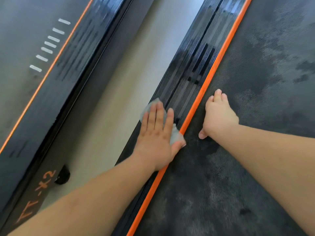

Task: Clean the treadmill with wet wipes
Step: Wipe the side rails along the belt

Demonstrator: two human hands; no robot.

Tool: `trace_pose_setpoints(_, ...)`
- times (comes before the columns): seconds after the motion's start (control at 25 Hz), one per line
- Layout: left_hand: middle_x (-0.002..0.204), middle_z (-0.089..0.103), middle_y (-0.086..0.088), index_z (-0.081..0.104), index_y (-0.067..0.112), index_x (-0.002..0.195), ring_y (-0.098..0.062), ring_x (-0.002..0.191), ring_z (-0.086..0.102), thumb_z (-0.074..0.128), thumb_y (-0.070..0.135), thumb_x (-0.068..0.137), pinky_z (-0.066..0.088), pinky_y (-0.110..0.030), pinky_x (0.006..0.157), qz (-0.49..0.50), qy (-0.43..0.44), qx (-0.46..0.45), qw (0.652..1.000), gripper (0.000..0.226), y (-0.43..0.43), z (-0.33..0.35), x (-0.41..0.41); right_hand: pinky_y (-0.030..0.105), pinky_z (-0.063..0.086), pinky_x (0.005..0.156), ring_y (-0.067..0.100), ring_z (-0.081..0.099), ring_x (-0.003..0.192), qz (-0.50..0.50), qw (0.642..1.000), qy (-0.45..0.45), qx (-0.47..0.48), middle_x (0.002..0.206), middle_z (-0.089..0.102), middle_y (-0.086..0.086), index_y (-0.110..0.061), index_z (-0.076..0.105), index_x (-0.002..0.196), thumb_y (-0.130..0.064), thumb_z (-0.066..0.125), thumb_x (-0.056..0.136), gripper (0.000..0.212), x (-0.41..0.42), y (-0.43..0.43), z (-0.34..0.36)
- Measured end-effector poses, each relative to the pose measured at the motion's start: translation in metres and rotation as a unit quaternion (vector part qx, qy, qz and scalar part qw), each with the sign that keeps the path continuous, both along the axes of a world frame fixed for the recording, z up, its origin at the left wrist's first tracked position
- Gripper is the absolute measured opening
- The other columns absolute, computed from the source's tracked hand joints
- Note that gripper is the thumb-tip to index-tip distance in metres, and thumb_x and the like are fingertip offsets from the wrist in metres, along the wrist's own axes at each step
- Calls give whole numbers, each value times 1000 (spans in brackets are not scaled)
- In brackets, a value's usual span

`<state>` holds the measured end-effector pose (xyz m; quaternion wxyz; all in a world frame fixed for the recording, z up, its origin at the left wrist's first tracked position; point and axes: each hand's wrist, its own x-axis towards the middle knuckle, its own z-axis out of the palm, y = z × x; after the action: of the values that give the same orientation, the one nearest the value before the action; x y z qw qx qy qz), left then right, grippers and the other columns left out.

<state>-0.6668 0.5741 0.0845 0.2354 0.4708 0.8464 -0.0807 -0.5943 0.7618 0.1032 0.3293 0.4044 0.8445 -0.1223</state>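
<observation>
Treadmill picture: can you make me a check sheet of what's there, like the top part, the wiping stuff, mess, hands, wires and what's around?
Surface: treadmill belt, dark with patchy blotches; ribbed side rail beside an orange stripe.
Job's things: wet wipe flat on the side rail.
Clutter: nothing seen.
Hands: left hand presses the wet wipe with straight fingers; right hand rests on the treadmill belt, holding nothing.
Cables: nothing seen.
Surroundings: pale floor; second treadmill on the left.
</observation>
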Motion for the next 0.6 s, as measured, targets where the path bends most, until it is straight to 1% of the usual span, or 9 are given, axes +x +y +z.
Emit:
trace_pose_setpoints(0.12,161,-37,-23,-22,11,159,-36,150,-36,14,75,96,-4,-57,126,12,9,-5,1000,96,-51,-2,21,50,34,118,26,-14,158,2,1000,-9,-13,169,-23,8,-6,-6,162,-38,99,59,151,2,-1,-1)
trace_pose_setpoints(0.16,161,-37,-23,-21,11,159,-36,150,-35,15,75,96,-4,-57,126,20,9,-8,1000,97,-56,-2,23,50,34,118,27,-12,158,5,1000,-12,-9,169,-22,10,-4,-5,162,-39,99,59,151,0,-2,1)
trace_pose_setpoints(0.2,160,-39,-22,-24,12,158,-36,149,-38,16,76,96,-8,-57,126,24,8,-16,1000,98,-54,-2,22,51,33,118,29,-9,158,20,1000,-13,6,169,-18,12,-2,-2,162,-41,99,58,150,-1,-3,3)
trace_pose_setpoints(0.28,156,-45,-22,-31,14,156,-36,145,-44,19,77,96,-17,-55,124,18,22,-19,999,100,-32,-3,12,50,31,120,31,3,157,100,992,8,71,169,-7,17,3,9,159,-49,98,55,146,-1,-7,7)
trace_pose_setpoints(0.32,156,-46,-22,-33,15,155,-36,143,-46,20,77,95,-19,-54,123,18,20,-11,1000,101,-15,-2,5,49,30,121,31,6,156,140,986,24,91,168,-4,19,3,13,158,-51,96,58,141,1,-11,11)
trace_pose_setpoints(0.36,156,-46,-22,-33,15,155,-35,143,-46,20,77,95,-21,-53,122,24,13,-5,1000,101,2,-2,-1,49,31,120,31,8,156,166,981,37,89,169,-2,19,2,15,158,-52,92,64,133,5,-16,15)
trace_pose_setpoints(0.44,156,-45,-23,-32,15,156,-36,144,-44,19,77,96,-21,-53,122,34,10,-3,999,100,30,-6,-11,50,35,116,29,11,156,155,986,49,26,170,0,15,-6,17,160,-56,84,74,120,18,-27,21)
trace_pose_setpoints(0.52,156,-44,-23,-31,15,156,-36,145,-43,18,77,96,-20,-53,122,34,14,-7,999,100,41,-8,-15,52,40,112,27,17,155,117,990,38,-73,170,4,9,-15,16,161,-60,81,76,116,31,-37,34)
trace_pose_setpoints(0.6,157,-42,-24,-30,14,157,-37,146,-41,19,77,95,-20,-53,123,22,12,-10,1000,101,44,-6,-14,54,44,110,29,28,151,96,988,9,-120,169,13,7,-19,18,161,-59,80,78,111,45,-42,48)
